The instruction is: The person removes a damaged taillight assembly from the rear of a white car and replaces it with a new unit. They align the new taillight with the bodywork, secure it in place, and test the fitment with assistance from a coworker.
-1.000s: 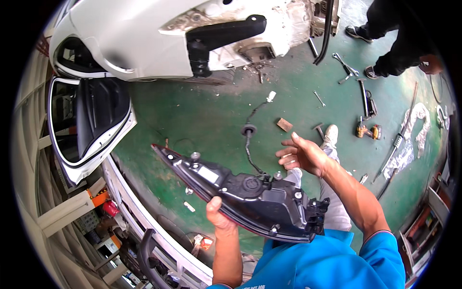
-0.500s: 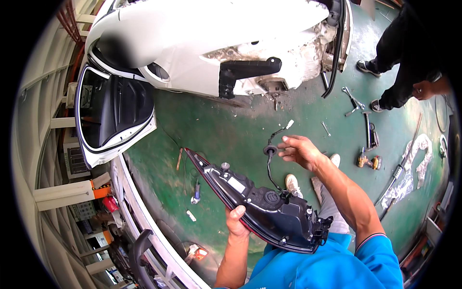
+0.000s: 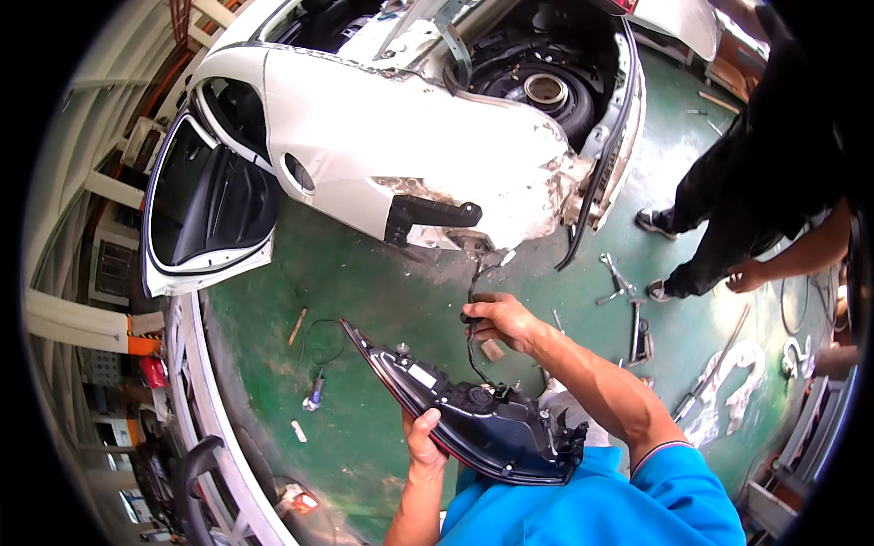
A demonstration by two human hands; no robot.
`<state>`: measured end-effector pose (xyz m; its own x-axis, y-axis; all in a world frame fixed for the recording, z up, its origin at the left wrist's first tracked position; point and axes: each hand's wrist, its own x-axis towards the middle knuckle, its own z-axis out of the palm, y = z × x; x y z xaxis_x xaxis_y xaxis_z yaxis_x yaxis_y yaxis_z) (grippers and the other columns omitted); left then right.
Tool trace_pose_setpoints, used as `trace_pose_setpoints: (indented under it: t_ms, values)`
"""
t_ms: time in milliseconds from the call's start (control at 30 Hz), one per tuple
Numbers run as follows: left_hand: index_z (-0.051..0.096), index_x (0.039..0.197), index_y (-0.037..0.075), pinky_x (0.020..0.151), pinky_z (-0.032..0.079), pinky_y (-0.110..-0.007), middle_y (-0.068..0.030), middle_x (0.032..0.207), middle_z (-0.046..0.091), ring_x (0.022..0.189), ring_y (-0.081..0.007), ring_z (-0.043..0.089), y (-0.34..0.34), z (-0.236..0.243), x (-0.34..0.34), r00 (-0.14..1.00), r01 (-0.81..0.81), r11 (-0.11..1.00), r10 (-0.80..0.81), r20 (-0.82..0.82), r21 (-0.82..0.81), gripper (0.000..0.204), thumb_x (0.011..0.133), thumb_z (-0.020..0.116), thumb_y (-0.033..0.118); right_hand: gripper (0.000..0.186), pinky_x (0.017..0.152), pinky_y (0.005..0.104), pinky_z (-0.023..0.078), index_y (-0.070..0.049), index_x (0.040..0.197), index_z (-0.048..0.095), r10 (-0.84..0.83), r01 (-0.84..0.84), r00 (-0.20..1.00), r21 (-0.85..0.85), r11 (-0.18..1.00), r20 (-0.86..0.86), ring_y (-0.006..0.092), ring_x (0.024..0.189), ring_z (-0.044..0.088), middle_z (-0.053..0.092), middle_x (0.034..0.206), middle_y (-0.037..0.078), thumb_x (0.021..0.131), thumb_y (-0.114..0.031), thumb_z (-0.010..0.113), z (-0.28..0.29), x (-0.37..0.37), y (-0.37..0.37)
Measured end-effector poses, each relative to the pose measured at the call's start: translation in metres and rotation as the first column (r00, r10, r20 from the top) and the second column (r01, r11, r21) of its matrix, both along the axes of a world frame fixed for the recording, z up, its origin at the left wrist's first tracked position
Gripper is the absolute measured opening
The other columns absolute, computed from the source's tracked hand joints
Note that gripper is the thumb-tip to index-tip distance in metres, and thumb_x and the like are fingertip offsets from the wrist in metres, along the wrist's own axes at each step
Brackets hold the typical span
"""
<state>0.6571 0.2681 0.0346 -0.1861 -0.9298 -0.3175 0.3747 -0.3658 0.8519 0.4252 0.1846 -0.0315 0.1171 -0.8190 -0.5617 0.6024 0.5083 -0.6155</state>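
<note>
My left hand (image 3: 422,441) is closed round the red-edged outer side of a tail light (image 3: 505,428), its black back facing up near my blue shirt. From that housing a black wiring harness (image 3: 474,362) runs up into my right hand (image 3: 503,320), whose fingers are pinched on it near the dark grommet. The fingers mostly hide the grommet. Beyond them the harness goes on toward a white connector (image 3: 508,258), in front of the white car body (image 3: 337,136). A black bracket (image 3: 437,212) is fixed to the car's lower corner.
An open trunk well (image 3: 546,91) lies at the far side. At left stands a detached-looking car door (image 3: 214,200) beside a white rail (image 3: 205,382). A person in dark clothes (image 3: 728,191) stands at right, near wrenches (image 3: 617,278) and crumpled plastic (image 3: 728,387) on the green floor.
My right hand has gone from open beside the harness to closed on it, moving left. The view has tilted toward the car, bringing the trunk well into sight. The tail light stays in my left hand.
</note>
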Motion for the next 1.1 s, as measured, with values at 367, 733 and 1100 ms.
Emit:
trace_pose_setpoints:
  t_ms: [367,733,1100]
  values:
    - [0.047,0.136,0.000,0.096,0.049,-0.036,-0.0090,0.117,0.059,0.106,-0.0205,0.059,-0.023,0.006,-0.052,0.991,-0.127,0.991,0.125,-0.050,-0.033,0.064,0.078,0.069,0.015,0.059,0.066,0.0323,0.051,-0.002,0.145,0.050,0.155,-0.225,0.905,-0.137,0.965,-0.397,0.0152,0.074,0.060,0.064,0.096,0.006,0.089,-0.018,0.058,0.038,-0.030,-0.059]
    - [0.047,0.137,0.001,0.091,0.048,-0.031,-0.0058,0.114,0.059,0.101,-0.0158,0.058,-0.121,-0.059,-0.132,0.983,-0.093,0.995,0.096,-0.155,0.030,0.067,0.079,0.076,0.019,0.046,0.061,0.0293,0.046,0.003,0.132,0.062,0.293,-0.458,0.664,-0.066,0.886,-0.688,0.0131,0.068,0.055,0.067,0.085,0.006,0.095,-0.024,0.060,0.025,-0.115,-0.164]
    - [0.048,0.134,0.000,0.087,0.049,-0.030,-0.0056,0.108,0.060,0.097,-0.0153,0.059,-0.159,-0.075,-0.159,0.947,-0.236,0.949,0.273,-0.169,0.208,0.066,0.078,0.077,0.018,0.052,0.062,0.0267,0.042,0.002,0.138,0.054,0.336,-0.432,0.839,-0.148,0.890,-0.428,0.0143,0.066,0.050,0.061,0.083,0.007,0.093,-0.022,0.057,0.006,-0.145,-0.189]
